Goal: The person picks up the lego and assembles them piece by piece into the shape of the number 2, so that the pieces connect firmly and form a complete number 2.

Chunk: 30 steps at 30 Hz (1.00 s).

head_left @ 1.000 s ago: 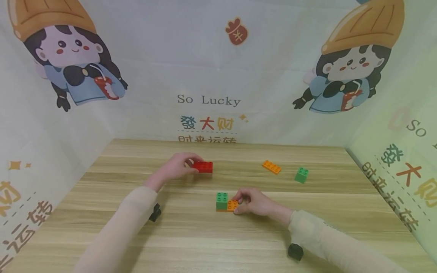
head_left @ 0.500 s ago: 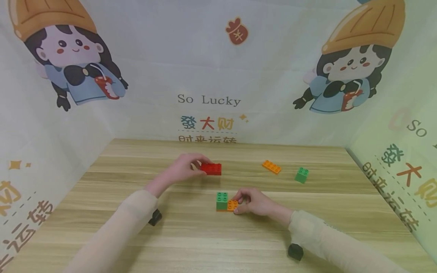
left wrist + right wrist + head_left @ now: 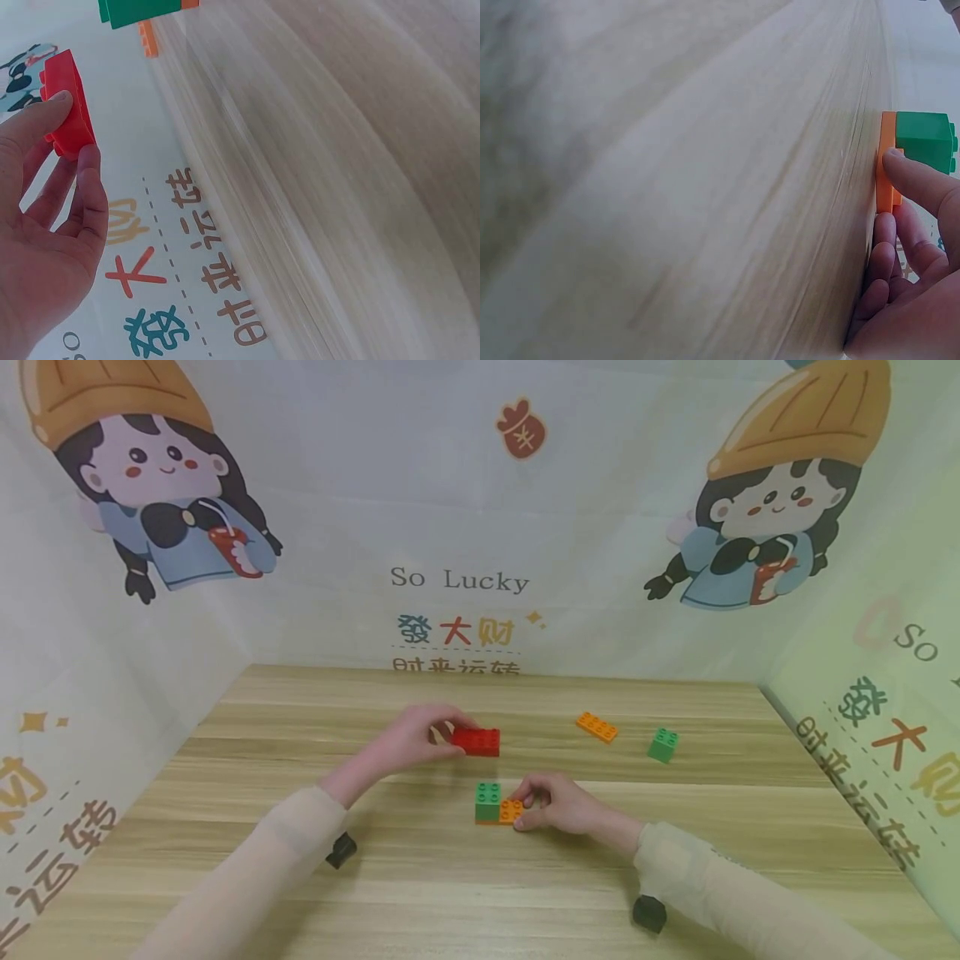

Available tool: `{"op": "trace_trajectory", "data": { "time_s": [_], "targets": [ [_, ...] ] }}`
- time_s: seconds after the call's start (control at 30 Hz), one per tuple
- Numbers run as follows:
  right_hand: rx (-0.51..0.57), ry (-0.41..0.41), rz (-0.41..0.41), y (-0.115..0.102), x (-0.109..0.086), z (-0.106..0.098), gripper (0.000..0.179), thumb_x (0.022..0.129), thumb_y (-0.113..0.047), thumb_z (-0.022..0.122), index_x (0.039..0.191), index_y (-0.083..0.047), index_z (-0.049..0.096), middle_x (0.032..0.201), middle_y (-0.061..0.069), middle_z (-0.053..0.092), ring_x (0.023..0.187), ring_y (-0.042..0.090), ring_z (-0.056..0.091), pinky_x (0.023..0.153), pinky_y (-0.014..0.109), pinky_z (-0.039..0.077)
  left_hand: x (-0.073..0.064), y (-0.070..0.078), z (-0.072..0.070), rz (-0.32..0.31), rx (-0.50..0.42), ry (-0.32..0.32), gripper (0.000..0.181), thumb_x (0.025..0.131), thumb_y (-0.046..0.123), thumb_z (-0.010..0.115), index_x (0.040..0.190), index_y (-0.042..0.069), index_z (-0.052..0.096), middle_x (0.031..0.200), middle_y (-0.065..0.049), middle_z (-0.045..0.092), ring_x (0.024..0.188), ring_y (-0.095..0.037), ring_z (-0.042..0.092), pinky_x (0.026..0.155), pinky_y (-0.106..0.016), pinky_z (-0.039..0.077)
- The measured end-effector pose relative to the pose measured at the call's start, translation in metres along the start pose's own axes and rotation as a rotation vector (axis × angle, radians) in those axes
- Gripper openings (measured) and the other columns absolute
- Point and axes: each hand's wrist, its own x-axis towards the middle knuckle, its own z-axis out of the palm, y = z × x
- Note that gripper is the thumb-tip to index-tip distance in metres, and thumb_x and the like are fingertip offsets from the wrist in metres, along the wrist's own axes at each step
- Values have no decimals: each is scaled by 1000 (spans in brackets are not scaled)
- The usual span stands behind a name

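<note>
In the head view my left hand (image 3: 422,737) holds a red building brick (image 3: 480,742) by its left end, above and behind the orange plate. The left wrist view shows thumb and fingers pinching that red brick (image 3: 69,105), its studs turned toward the left. My right hand (image 3: 558,802) pinches the right end of a flat orange building plate (image 3: 512,811) lying on the table. A green building brick (image 3: 487,802) stands on the plate's left half; the studs of the right half are bare. The right wrist view has the thumb on the orange plate (image 3: 886,180).
Behind my right hand lie a loose orange plate (image 3: 597,727) and, farther right, a second green brick (image 3: 662,745). The wooden table (image 3: 420,893) ends at a printed cloth backdrop (image 3: 337,527) behind and at both sides. Black devices hang under both wrists.
My left hand has carried the red brick to the right and a little nearer, toward the green brick. The right hand and the orange plate have stayed in place.
</note>
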Motion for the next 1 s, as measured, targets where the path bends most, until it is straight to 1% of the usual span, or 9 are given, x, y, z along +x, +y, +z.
{"op": "trace_trajectory", "data": {
  "time_s": [0.13, 0.33, 0.43, 0.57, 0.63, 0.8, 1.0],
  "targets": [
    [-2, 1, 4, 0, 0, 0, 27, 81, -13, 79, 104, -3, 68, 95, 8, 64, 75, 14, 45, 65, 19, 37, -2, 3, 1, 8, 3, 1, 39, 83, 14, 79, 120, 12, 68, 120, -6, 71, 94, -16, 67, 75, -24, 56],
    [-4, 2, 1, -2, -1, 0, 28, 81, -13, 80, 104, -3, 68, 95, 9, 64, 75, 12, 45, 65, 18, 37, -5, 9, 5, 7, -1, -8, 38, 83, 17, 79, 120, 15, 68, 118, -3, 71, 94, -14, 65, 76, -25, 56],
    [-1, 3, -14, -3, -1, 0, 28, 81, -13, 80, 104, -2, 68, 95, 10, 64, 74, 11, 45, 65, 18, 37, -6, 10, 7, 22, -1, -16, 38, 83, 16, 79, 120, 16, 68, 118, -1, 71, 93, -13, 64, 76, -24, 56],
    [11, 3, -27, -3, -1, 0, 29, 81, -12, 80, 104, 0, 68, 95, 13, 64, 73, 12, 44, 64, 18, 36, -7, 12, 11, 52, -14, -15, 39, 83, 14, 79, 120, 14, 68, 117, -2, 72, 92, -14, 65, 74, -21, 55],
    [13, 1, -23, -4, -2, 0, 29, 81, -12, 79, 104, 0, 68, 96, 13, 64, 74, 12, 44, 64, 18, 36, -7, 13, 13, 57, -24, -16, 40, 82, 13, 79, 120, 13, 68, 116, -3, 72, 91, -15, 66, 73, -21, 55],
    [4, -1, -1, -4, -2, 0, 28, 81, -14, 79, 104, -1, 67, 94, 9, 63, 72, 12, 44, 63, 18, 35, -9, 17, 16, 45, -30, -23, 40, 82, 12, 79, 120, 13, 68, 117, -3, 72, 92, -15, 65, 73, -20, 54],
    [8, -4, 14, -2, -1, 0, 27, 81, -13, 79, 103, -2, 67, 94, 8, 62, 73, 14, 44, 63, 19, 35, -12, 21, 20, 62, -21, -7, 39, 82, 13, 79, 120, 13, 69, 115, -4, 72, 90, -14, 65, 72, -20, 54]
  ]
}}
